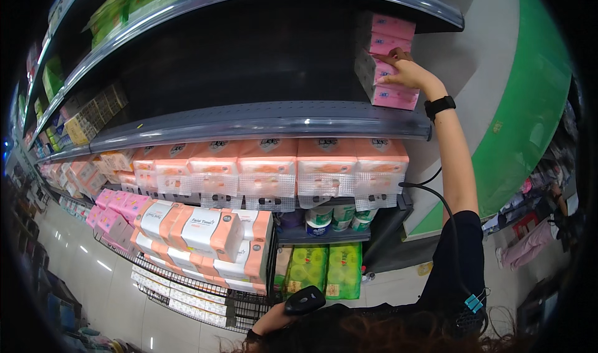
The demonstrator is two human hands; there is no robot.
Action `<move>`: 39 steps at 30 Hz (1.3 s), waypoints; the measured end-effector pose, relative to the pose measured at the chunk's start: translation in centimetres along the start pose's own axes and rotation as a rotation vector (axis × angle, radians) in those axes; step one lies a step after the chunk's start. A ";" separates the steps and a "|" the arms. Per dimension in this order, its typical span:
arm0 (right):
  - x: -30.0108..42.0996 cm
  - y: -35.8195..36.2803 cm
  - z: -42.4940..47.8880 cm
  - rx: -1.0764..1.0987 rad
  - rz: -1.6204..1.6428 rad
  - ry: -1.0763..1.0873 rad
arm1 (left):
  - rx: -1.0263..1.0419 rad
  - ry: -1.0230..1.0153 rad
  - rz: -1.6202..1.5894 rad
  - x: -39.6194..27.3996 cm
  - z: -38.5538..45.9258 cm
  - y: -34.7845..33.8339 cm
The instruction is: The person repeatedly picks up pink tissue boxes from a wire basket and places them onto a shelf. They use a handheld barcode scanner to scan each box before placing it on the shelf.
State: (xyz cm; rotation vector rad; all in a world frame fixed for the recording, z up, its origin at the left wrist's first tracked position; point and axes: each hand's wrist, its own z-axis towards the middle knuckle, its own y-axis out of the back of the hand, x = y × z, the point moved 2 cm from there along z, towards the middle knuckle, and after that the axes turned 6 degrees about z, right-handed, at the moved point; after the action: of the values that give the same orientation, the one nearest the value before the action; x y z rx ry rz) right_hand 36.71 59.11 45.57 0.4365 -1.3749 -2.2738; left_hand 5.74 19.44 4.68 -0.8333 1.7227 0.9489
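Observation:
My right hand, with a black band at the wrist, grips the front of a pink tissue pack in a stack at the right end of a dark shelf. The fingers lie near the pack's upper edge and the thumb lower down. More pink packs sit above and below it. Low in the view, my left hand is closed around a black handheld device, probably a barcode scanner; its fingers are mostly hidden. Beside that hand stands a rack piled with orange-and-white facial tissue packs.
Below the stack runs a shelf edge, over a row of orange tissue packs with handles. Green toilet roll packs stand near the floor. A black cable hangs beside my right arm. A person in pink trousers is at far right.

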 end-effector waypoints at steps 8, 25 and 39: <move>-1.9 -0.2 0.7 -0.003 0.149 0.052 | -0.033 0.110 0.036 -0.1 0.2 0.5; 29.6 -11.5 -20.8 0.846 1.012 0.856 | -0.295 0.099 -0.024 2.9 -4.7 -2.4; 52.6 -13.0 -30.4 0.964 1.021 1.156 | -0.870 0.391 -0.346 5.1 -27.0 -5.8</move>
State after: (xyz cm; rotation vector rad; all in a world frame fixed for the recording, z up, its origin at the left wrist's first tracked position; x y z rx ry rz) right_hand 3.86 14.10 18.14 0.8574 -1.3630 -0.2682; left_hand -2.03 -7.53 4.84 -1.9165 1.3589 1.3641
